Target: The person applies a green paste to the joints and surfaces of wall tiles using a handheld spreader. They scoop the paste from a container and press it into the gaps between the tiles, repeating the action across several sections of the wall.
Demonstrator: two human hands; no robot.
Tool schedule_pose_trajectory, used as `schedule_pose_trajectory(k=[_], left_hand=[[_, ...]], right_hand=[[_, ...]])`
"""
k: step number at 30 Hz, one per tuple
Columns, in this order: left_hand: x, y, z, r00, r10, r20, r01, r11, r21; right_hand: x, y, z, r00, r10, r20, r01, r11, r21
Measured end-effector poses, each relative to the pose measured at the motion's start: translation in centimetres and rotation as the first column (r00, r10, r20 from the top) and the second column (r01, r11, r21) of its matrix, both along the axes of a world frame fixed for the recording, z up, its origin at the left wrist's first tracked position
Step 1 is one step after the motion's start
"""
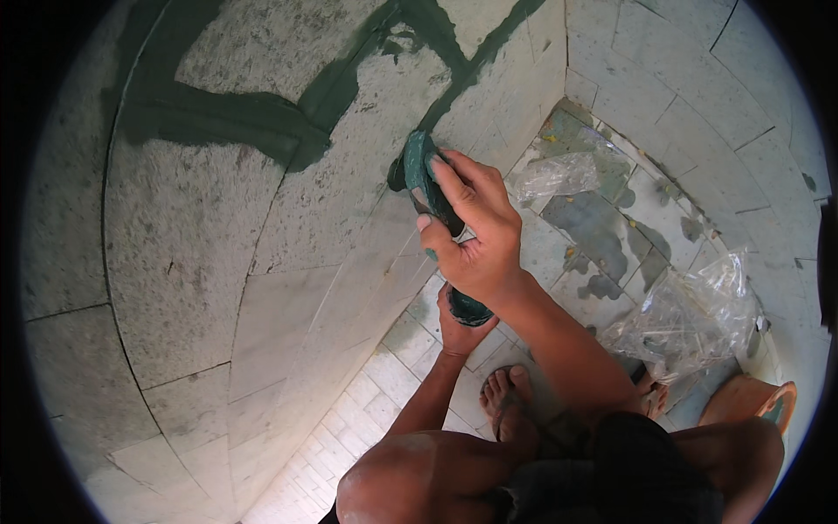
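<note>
Dark green paste [223, 120] lies in wide bands along the joints of the pale stone wall [323, 210]. My right hand [480, 218] is closed round a flat, rounded tool [421, 166] thickly smeared with green; its exact kind is unclear. The tool's upper end meets the wall at the foot of a narrow green strip [463, 83], beside a small dark green dab [396, 175]. Lower down, partly behind my right wrist, my left hand [463, 330] grips a small round container [470, 307] with dark green on its rim. Its far side is hidden.
Crumpled clear plastic [690, 323] lies on the tiled floor to the right, with another clear wrapper [556, 175] further off among grey-green stains [587, 231]. A terracotta pot [738, 400] stands at the lower right. My sandalled foot [509, 406] rests below the container.
</note>
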State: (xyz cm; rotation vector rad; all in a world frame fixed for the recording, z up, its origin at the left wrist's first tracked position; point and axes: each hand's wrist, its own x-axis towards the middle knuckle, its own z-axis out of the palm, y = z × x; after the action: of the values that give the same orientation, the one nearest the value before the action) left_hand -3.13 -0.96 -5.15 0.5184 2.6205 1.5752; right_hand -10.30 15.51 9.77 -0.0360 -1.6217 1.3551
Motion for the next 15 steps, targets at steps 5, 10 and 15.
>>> schedule_pose_trajectory(k=[5,10,15], left_hand=[[-0.6,-1.5,-1.8,0.972,-0.112,0.207,0.115,0.993,-0.002],[-0.4,-0.7,-0.7,0.994,-0.069,0.085,0.071,0.997,-0.024],[0.0,-0.7,-0.7,0.998,-0.032,-0.052,0.024,0.989,-0.143]], right_hand=[[1.4,-1.4,-1.6,0.977,0.211,0.023,-0.212,0.965,0.152],[1.9,0.4,-2.0,0.973,0.227,-0.038,-0.23,0.965,-0.126],[0.2,2.2,-1.8,0.989,0.149,0.001,-0.149,0.989,0.017]])
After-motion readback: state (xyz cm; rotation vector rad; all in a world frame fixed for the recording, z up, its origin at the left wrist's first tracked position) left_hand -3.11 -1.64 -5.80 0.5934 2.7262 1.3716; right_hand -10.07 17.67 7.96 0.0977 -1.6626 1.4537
